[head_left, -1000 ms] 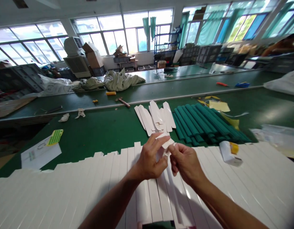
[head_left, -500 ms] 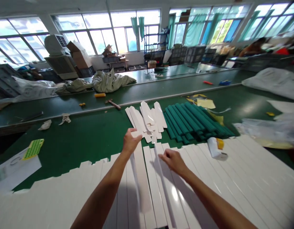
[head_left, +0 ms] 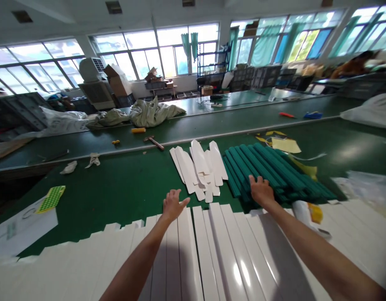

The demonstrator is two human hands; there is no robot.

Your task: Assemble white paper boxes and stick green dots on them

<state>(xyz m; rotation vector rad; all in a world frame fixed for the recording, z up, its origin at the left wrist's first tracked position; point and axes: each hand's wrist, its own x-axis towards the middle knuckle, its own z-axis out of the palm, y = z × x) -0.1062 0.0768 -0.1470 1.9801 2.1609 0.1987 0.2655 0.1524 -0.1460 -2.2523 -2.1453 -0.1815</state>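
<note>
OK, green rolls as the landmark: they lie side by side in a stacked bunch on the green table. Right hand is over their near ends, fingers bent and slightly spread; can't tell if that grip is clamped on a roll or just resting there. Left hand is well left of the rolls, grip apart, thumb out, nothing held, at the far ends of the long white boxes. Boxes sit lengthwise in a wide row on the near side of the rolls, running well past them to the left. White flat pieces are in an overlapping, fanned pile just left of the rolls. White item with a yellow part sits on the boxes, just off the rolls' near right. Yellow sheet is just beyond the rolls, clear plastic to their right. Hammer is left of the rolls and farther back; green checked sheet on white paper, far left of them.
</note>
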